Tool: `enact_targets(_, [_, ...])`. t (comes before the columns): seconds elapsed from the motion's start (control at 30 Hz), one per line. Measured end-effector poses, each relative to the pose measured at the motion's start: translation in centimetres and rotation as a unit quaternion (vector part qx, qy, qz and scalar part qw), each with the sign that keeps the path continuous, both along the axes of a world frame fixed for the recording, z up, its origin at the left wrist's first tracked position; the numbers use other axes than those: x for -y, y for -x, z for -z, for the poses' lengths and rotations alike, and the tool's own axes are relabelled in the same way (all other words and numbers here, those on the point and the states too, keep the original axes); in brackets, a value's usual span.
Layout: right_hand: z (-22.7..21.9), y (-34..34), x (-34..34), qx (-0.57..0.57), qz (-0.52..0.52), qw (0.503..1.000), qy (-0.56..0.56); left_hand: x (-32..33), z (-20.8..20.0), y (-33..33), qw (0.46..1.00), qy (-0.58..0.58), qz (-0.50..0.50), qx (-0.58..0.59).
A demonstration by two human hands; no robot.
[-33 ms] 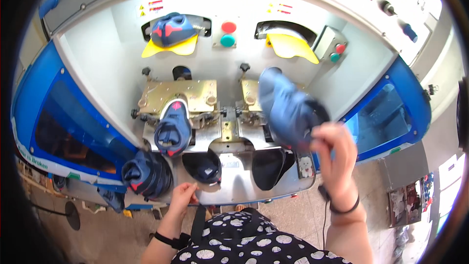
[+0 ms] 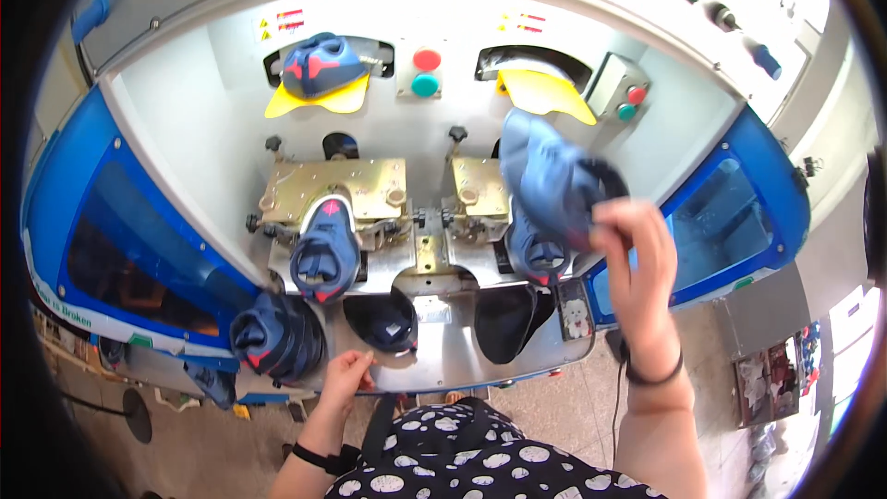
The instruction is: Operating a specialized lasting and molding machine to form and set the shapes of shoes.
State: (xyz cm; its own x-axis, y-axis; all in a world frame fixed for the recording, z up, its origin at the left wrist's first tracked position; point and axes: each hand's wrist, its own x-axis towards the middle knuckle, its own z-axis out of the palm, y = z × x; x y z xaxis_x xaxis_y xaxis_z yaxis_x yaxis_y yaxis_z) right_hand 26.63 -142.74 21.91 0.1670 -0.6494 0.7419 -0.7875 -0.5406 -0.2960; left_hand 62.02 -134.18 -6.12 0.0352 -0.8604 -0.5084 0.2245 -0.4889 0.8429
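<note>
My right hand (image 2: 637,240) is closed on the collar edge of a blue shoe upper (image 2: 545,171), raised and tilted in front of the right station; the upper is slightly blurred. Partly behind it, a second blue upper (image 2: 538,249) sits at the right clamp. Another upper (image 2: 325,259) with a pink mark lies toe inward at the left clamp (image 2: 334,183). At the front edge of the metal tray (image 2: 443,365), my left hand (image 2: 347,377) has its fingers drawn together; whatever they may hold is hidden. Close by is a dark cupped piece (image 2: 383,319).
Nested blue uppers (image 2: 277,337) stand at the tray's left end. Another upper (image 2: 323,65) sits over a yellow flap (image 2: 319,102); a second yellow flap (image 2: 547,95) is at right. Red and green buttons (image 2: 425,72) stand between. Blue windowed side panels (image 2: 139,240) flank the bay.
The upper in my right hand has shifted slightly right, showing more of the upper at the right clamp. My left hand stays near the tray edge. The whole view has shifted a little.
</note>
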Motion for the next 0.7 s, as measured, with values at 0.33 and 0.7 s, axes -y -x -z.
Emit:
enact_targets(0.33, [-0.9, 1.8, 22.4, 0.103, 0.017, 0.991, 0.089, 0.6, 0.3, -0.5, 1.000, 0.007, 0.000, -0.019])
enact_targets(0.7, [5.4, 9.8, 25.1, 0.194, 0.195, 0.957, -0.094, 0.9, 0.5, 0.4, 1.000, 0.009, 0.000, 0.026])
